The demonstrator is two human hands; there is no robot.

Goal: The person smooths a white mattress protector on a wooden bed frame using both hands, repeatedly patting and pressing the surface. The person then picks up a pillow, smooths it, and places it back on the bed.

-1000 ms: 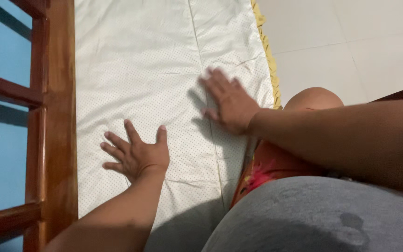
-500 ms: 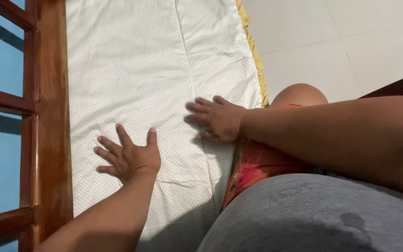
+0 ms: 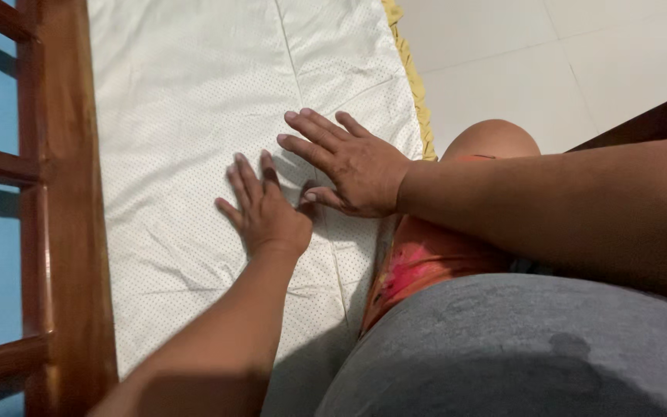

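White dotted sheet (image 3: 194, 100) lies spread on the bed beside the wooden frame (image 3: 63, 193). Your left hand (image 3: 268, 212) and right hand (image 3: 353, 166) press flat on it, fingers stretched open, just beside each other, gripping nothing.

One view only, from the head, looking steeply down and close over the person's own lap and forearms. The white dotted sheet (image 3: 187, 116) on the bed fills the frame from centre to 12 o'clock. The wooden bed rail (image 3: 67, 216) runs along 9 o'clock, the tiled floor (image 3: 519, 62) lies toward 1 and 2 o'clock, and the grey shirt (image 3: 519, 347) crowds 5 o'clock, nearest the lens. Both arms enter from the bottom and right edges.
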